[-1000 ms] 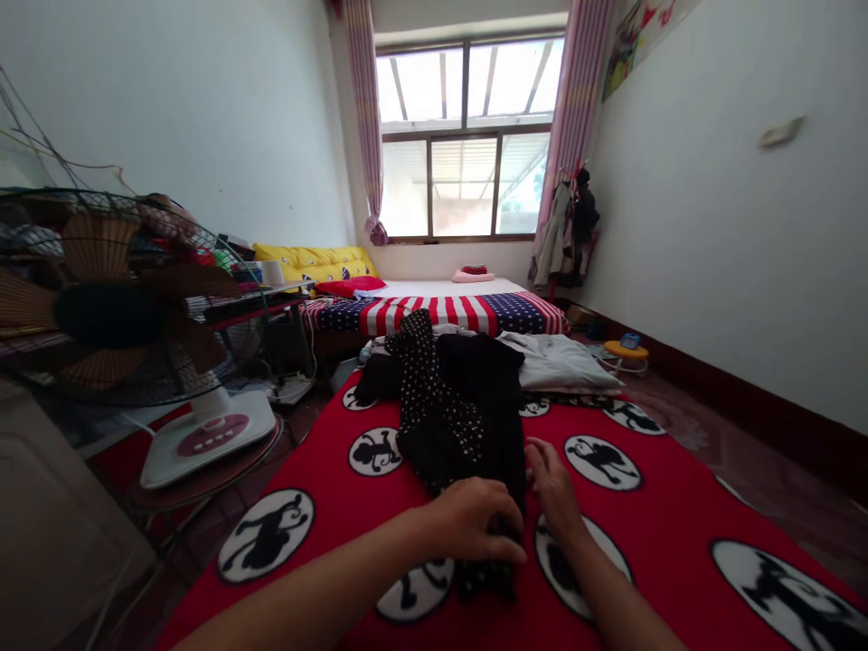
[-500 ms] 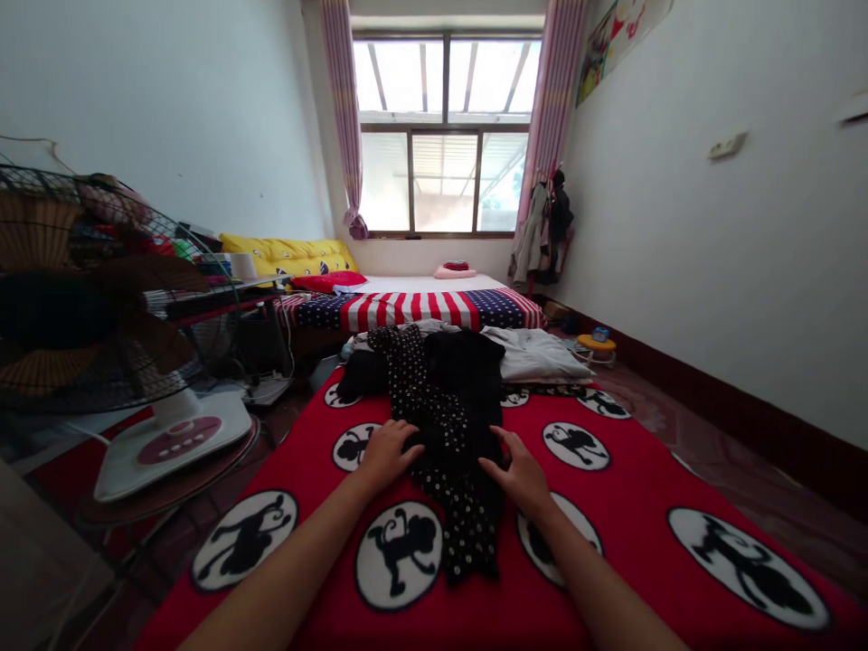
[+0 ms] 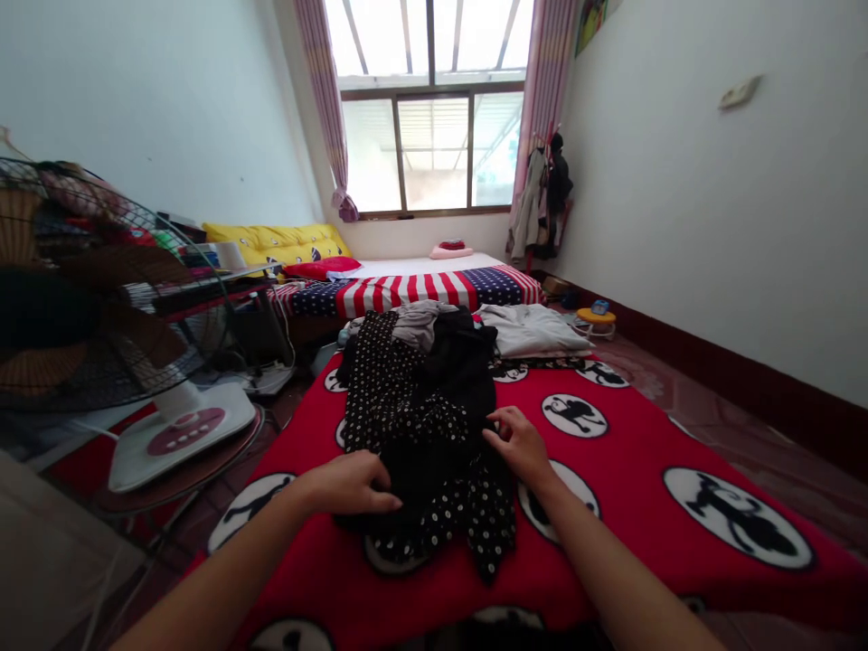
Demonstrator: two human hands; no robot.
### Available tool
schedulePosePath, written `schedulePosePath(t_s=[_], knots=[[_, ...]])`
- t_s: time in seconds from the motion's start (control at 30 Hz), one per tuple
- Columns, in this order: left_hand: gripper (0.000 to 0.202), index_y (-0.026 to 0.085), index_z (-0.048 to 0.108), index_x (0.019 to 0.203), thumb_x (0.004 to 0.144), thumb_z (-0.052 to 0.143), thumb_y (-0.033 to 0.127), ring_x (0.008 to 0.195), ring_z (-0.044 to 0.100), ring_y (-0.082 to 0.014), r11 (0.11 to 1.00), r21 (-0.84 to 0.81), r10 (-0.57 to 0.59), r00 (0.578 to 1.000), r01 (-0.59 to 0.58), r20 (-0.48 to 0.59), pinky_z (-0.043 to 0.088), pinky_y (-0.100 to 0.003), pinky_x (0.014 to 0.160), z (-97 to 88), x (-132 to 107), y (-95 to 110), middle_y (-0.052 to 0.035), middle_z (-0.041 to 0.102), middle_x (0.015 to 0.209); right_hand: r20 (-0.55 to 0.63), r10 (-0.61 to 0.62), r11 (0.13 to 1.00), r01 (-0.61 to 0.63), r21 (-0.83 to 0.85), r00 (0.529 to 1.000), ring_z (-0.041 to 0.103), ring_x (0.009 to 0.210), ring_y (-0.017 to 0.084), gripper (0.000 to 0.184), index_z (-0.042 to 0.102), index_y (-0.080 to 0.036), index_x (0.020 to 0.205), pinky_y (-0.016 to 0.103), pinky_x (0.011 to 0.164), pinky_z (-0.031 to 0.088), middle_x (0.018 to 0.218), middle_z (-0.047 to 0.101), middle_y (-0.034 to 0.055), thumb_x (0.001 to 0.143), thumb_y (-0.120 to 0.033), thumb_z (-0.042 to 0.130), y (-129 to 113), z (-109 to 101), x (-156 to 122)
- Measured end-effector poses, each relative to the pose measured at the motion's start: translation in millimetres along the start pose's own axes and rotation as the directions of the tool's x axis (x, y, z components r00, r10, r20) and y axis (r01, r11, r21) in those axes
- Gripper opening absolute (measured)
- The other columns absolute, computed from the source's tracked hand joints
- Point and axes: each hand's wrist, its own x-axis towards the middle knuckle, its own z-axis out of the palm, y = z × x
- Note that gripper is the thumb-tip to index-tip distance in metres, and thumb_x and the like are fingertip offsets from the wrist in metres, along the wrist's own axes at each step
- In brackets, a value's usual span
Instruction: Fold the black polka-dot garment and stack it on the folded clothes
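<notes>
Dotted garment: the black piece sprawls over the red blanket, between both hands, long axis running toward the window.
Left hand: at its near left edge, garment to its right; grip, I can't tell.
Right hand: equally close, at the right edge, farther up; thumb and finger curled, pinch unclear.

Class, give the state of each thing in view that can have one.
dotted garment, spread out, rumpled
pale clothes, folded
curtains, open
clothes by the window, hanging
fan, upright
left hand, at the garment's left side, grip unclear
right hand, at the garment's right edge, grip unclear
</notes>
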Motion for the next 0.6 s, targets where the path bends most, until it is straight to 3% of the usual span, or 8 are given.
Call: schedulePosePath(t_s=[0.1,0.17,0.27,0.33,0.43,0.53,0.6], knots=[[0.038,0.017,0.073,0.079,0.087,0.047,0.044,0.069,0.061,-0.0176,0.994,-0.105,-0.041,0.980,0.020,-0.195,0.041,-0.025,0.062,-2.8,27,0,-0.0033,0.070,0.073,-0.127,-0.048,0.996,0.057,0.071,0.991,0.060,0.075,0.016,0.024,0.067,-0.019,0.087,0.032,0.075,0.049,0.105,0.060,0.0073,0.085,-0.042,0.059,-4,-4,-1],[0.033,0.017,0.074,0.093,0.086,0.048,0.035,0.088,0.064,-0.0214,0.995,-0.099,-0.031,0.936,-0.004,-0.351,0.046,-0.029,0.078,6.7,47,6,-0.0074,0.073,0.096,-0.175,-0.073,0.991,0.090,0.095,0.982,0.060,0.079,0.017,0.025,0.065,-0.019,0.092,0.032,0.073,0.050,0.105,0.060,0.0081,0.088,-0.042,0.055,-7,-7,-3],[0.050,0.021,0.057,0.131,0.081,0.054,0.025,0.122,0.052,-0.0271,0.997,-0.021,0.057,0.869,-0.077,-0.492,0.039,-0.039,0.101,30.5,69,19,-0.0102,0.055,0.138,-0.182,-0.121,0.983,0.143,0.111,0.976,0.060,0.083,0.018,0.025,0.062,-0.020,0.100,0.030,0.068,0.050,0.104,0.060,0.0084,0.090,-0.040,0.053,-12,-8,-8],[0.060,0.023,0.046,0.141,0.081,0.053,0.020,0.130,0.045,-0.0276,0.992,0.042,0.123,0.830,-0.120,-0.544,0.034,-0.045,0.106,45.0,77,27,-0.0098,0.048,0.145,-0.163,-0.129,0.981,0.150,0.123,0.978,0.060,0.081,0.018,0.029,0.059,-0.020,0.109,0.030,0.067,0.050,0.105,0.061,0.0085,0.089,-0.041,0.054,-16,-3,-8],[0.058,0.023,0.051,0.137,0.081,0.051,0.014,0.126,0.049,-0.0256,0.979,0.045,0.186,0.788,-0.197,-0.586,0.037,-0.044,0.105,56.3,81,28,-0.0083,0.055,0.138,-0.032,-0.146,0.988,0.147,0.052,0.989,0.061,0.078,0.017,0.061,0.041,-0.021,0.137,0.032,0.070,0.051,0.125,0.056,0.0116,0.083,-0.042,0.062,-28,8,0],[0.048,0.024,0.063,0.123,0.081,0.047,0.008,0.115,0.057,-0.0204,0.967,-0.091,0.111,0.715,-0.237,-0.691,0.043,-0.037,0.101,58.3,82,19,-0.0052,0.064,0.124,0.223,-0.162,0.964,0.203,-0.174,0.961,0.064,0.092,0.023,0.098,0.013,-0.025,0.152,0.035,0.076,0.050,0.140,0.048,0.0135,0.074,-0.037,0.072,-46,22,14],[0.046,0.022,0.066,0.118,0.082,0.043,0.006,0.113,0.058,-0.0199,0.966,-0.166,0.002,0.648,-0.198,-0.761,0.044,-0.036,0.100,58.3,83,12,-0.0068,0.065,0.121,0.366,-0.134,0.904,0.265,-0.336,0.921,0.065,0.096,0.027,0.097,0.020,-0.026,0.152,0.034,0.074,0.049,0.132,0.056,0.0122,0.072,-0.034,0.075,-62,30,22]])
